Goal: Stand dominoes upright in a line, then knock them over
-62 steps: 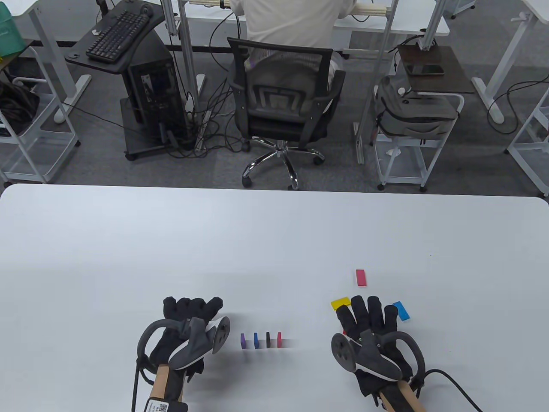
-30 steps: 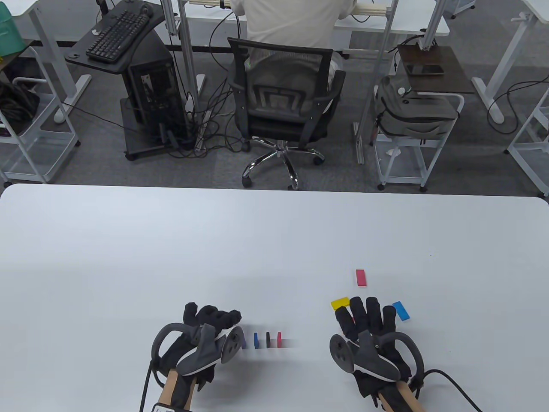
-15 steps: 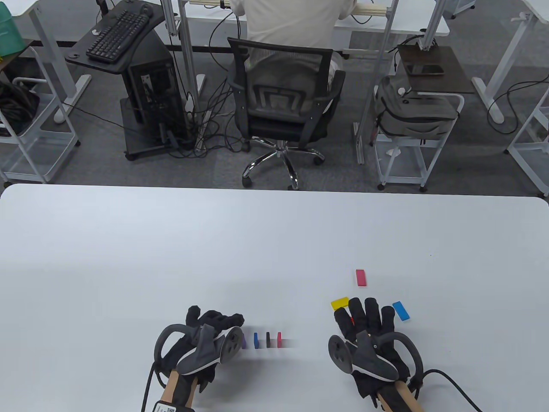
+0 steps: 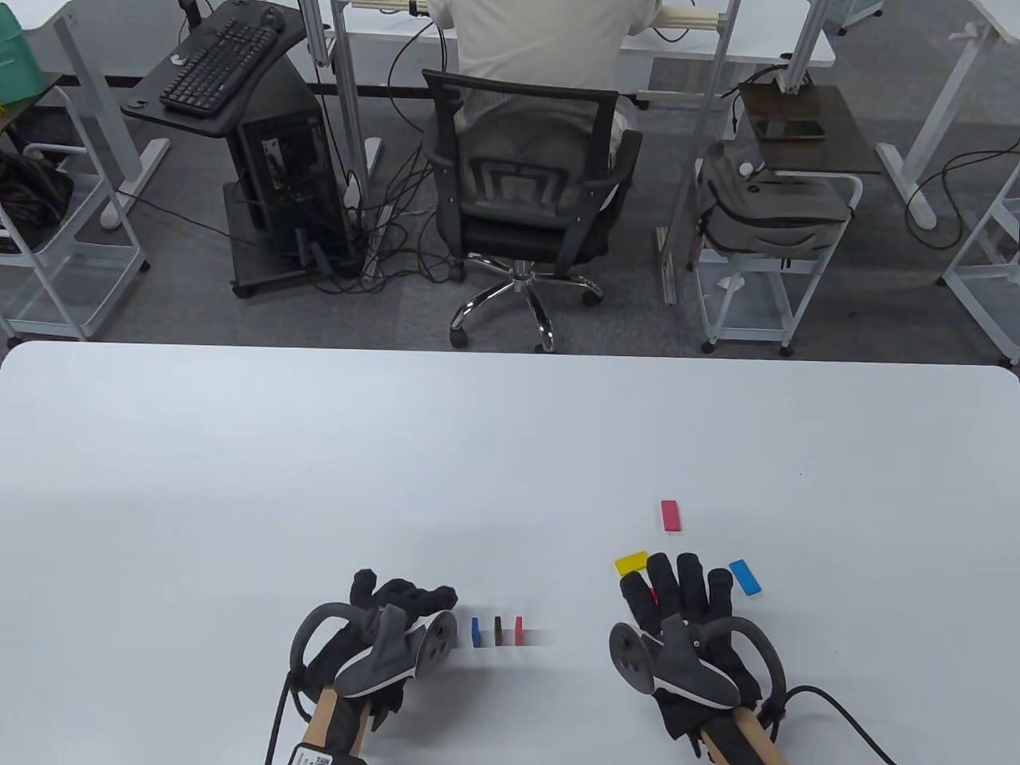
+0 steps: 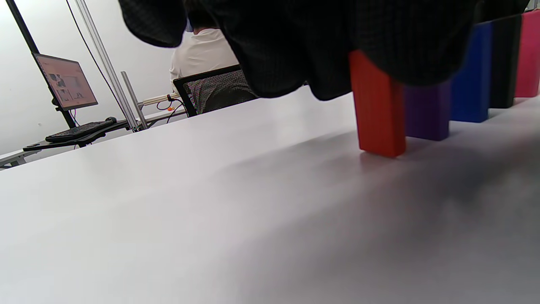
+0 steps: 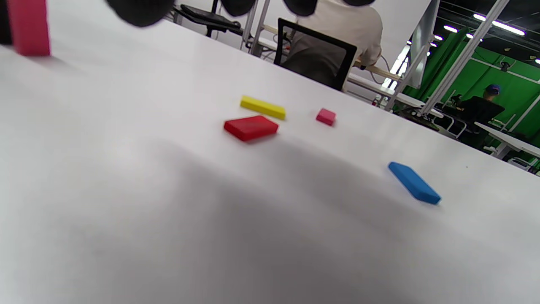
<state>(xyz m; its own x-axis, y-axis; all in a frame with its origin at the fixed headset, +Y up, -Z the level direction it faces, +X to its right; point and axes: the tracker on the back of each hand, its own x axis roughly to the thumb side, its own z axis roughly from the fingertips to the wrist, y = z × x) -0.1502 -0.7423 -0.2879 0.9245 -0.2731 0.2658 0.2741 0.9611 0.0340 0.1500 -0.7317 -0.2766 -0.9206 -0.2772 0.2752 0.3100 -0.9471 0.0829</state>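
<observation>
A line of upright dominoes stands near the front edge: blue [image 4: 476, 631], black [image 4: 498, 629] and pink [image 4: 519, 629]. In the left wrist view a purple domino [image 5: 426, 114] stands at the line's left end. Right beside it my left hand [image 4: 414, 596] holds an upright orange-red domino [image 5: 377, 109] by its top, its foot on the table. My right hand [image 4: 677, 578] hovers flat with straight, spread fingers over a flat red domino [image 6: 250, 127]. A yellow domino [image 4: 632, 563], a blue one [image 4: 745, 577] and a pink one [image 4: 672, 515] lie flat around it.
The white table [image 4: 319, 478] stretches far beyond the hands. Past its back edge are an office chair [image 4: 526, 199] with a seated person, desks and carts. A cable [image 4: 845, 717] trails from my right wrist.
My left hand has moved right to the line's left end, and its tracker now hides the purple domino in the table view. My right hand has barely moved.
</observation>
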